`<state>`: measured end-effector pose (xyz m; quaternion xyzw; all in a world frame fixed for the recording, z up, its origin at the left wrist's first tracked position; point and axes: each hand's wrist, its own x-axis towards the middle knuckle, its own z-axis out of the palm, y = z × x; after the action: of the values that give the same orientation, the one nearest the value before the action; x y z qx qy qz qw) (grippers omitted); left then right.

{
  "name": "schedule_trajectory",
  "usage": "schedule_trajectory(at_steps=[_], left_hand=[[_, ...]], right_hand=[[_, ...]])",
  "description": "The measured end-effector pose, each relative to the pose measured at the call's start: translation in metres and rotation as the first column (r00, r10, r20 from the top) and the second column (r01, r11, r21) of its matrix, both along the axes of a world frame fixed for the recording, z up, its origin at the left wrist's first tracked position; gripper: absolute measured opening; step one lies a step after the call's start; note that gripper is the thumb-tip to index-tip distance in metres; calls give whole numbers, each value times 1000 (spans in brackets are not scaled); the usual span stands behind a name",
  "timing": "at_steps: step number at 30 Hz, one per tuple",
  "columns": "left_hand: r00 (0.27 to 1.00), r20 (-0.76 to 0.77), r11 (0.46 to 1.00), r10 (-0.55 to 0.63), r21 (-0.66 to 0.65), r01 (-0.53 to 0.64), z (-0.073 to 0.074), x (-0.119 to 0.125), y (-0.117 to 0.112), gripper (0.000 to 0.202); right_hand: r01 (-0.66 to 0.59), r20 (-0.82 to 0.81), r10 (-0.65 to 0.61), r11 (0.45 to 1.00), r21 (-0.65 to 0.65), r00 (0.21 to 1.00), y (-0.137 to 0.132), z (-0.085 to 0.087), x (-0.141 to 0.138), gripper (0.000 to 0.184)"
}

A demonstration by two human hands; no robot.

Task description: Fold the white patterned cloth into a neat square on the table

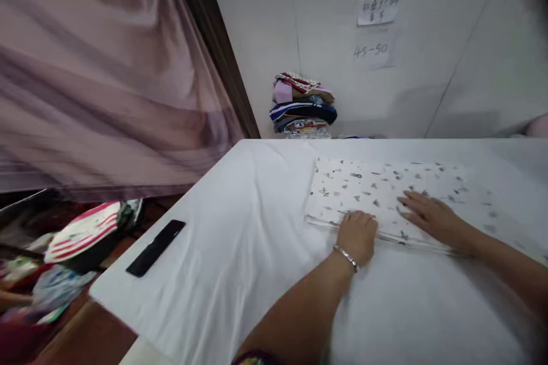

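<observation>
head view shows a white folded cloth with small grey and brown printed motifs (351, 185), which lies flat on a table covered by a smooth white sheet (214, 274), in the right half of the picture. its long axis goes from left to right, across the person's front, and its near edge shows several layers, one upon the other.

the left hand (357, 235), with a silver-coloured bracelet (346, 257) on the wrist, is at this near edge, closer to the cloth's left end. its fingers bend over the border; if they pinch the layers or only press, i cannot tell. most of the cloth lies beyond this hand and to its right. the right hand (430, 218) rests on the upper face, more to the right, with palm down and fingers extended, grasping nothing. so the left hand is the nearer one to the left short edge.

a flat black rectangular object, similar to a phone (156, 248), lies on the sheet, well apart, to the left.
</observation>
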<state>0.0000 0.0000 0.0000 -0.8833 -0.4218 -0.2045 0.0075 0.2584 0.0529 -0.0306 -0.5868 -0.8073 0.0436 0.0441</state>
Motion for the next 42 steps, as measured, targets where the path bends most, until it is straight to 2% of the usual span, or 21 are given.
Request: schedule_trajectory(at_steps=[3, 6, 9, 12, 14, 17, 21, 23, 25, 27, 29, 31, 34, 36, 37, 40, 42], left_hand=[[998, -39, 999, 45, -16, -46, -2, 1, 2, 13], [996, -75, 999, 40, -23, -42, 0, 0, 3, 13], [996, -84, 1000, 18, -22, -20, 4, -3, 3, 15], [998, -67, 1000, 13, -14, -14, 8, -6, 1, 15], [998, -53, 1000, 16, -10, -17, 9, -6, -1, 16], [999, -24, 999, 35, -30, -36, 12, -6, -4, 21], [991, 69, 981, 118, -166, -105, 26, -25, 1, 22], [959, 152, 944, 239, -266, -194, 36, -46, 9, 22], [869, 260, 882, 420, -340, -325, 44, -73, 17, 25], [739, 285, 770, 610, -433, -468, 47, -100, 24, 25], [644, 253, 659, 722, -533, -530, 45, -120, 28, 25], [641, 209, 612, 738, -608, -505, 39, -131, 28, 23], [699, 198, 638, 687, -625, -449, 27, -131, 26, 22], [712, 218, 649, 667, -639, -412, 21, -128, 25, 23], [710, 231, 640, 666, -665, -384, 19, -127, 25, 23], [675, 257, 563, 692, -777, -282, 15, -129, 26, 26], [665, 259, 528, 701, -816, -238, 14, -131, 27, 26]], right_hand=[[47, 1, -47, 998, 46, 999, -2, 8, -7, 61], [-4, -14, 5, 996, 88, 1000, -14, 16, -27, 58], [-99, -40, 102, 994, 55, 994, -33, 20, -52, 53], [-65, -89, 67, 998, 28, 994, -44, 21, -70, 51], [-42, -148, 49, 998, 54, 988, -46, 24, -80, 48], [-70, -286, 103, 990, 126, 953, -45, 32, -98, 42], [-95, -434, 158, 982, 162, 887, -46, 44, -131, 34], [-98, -453, 175, 977, 189, 874, -47, 48, -149, 30], [-120, -446, 212, 967, 224, 870, -47, 52, -170, 28], [-167, -415, 257, 956, 242, 873, -45, 54, -193, 26], [-187, -361, 269, 951, 246, 893, -42, 52, -213, 27], [-167, -311, 247, 951, 262, 918, -38, 48, -229, 27], [-149, -306, 240, 945, 291, 921, -33, 38, -240, 25], [-114, -377, 222, 950, 289, 899, -32, 32, -241, 24], [-75, -435, 195, 958, 277, 879, -31, 31, -240, 24], [88, -636, 54, 978, 189, 770, -31, 30, -237, 24], [144, -712, -7, 981, 133, 702, -32, 31, -235, 24]])
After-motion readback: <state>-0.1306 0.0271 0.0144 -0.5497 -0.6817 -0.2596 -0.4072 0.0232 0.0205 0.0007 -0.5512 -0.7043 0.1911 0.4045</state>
